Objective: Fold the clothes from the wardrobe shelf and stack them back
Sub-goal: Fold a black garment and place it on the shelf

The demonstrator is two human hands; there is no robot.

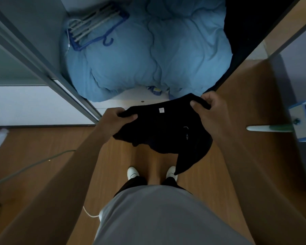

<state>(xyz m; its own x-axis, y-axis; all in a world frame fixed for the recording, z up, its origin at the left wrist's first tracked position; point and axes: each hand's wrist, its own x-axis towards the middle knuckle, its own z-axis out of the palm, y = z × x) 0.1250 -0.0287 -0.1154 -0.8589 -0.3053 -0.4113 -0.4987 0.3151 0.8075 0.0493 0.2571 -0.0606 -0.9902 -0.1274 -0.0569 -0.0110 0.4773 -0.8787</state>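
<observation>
A black garment (164,133) with a small white label near its top edge hangs in the air in front of the wardrobe. My left hand (117,119) pinches its upper left corner and my right hand (210,110) pinches its upper right corner. The cloth droops between them, and a pointed end hangs down to the right over my feet. The white wardrobe shelf (134,98) lies just beyond the garment, mostly covered by a bulky light-blue duvet (148,55).
Blue and grey hangers (94,27) lie on the duvet at the back left. A sliding door rail (42,68) runs along the left. A wooden panel stands on the right, with a mop (272,129) beside it. A cable (34,165) crosses the wood floor.
</observation>
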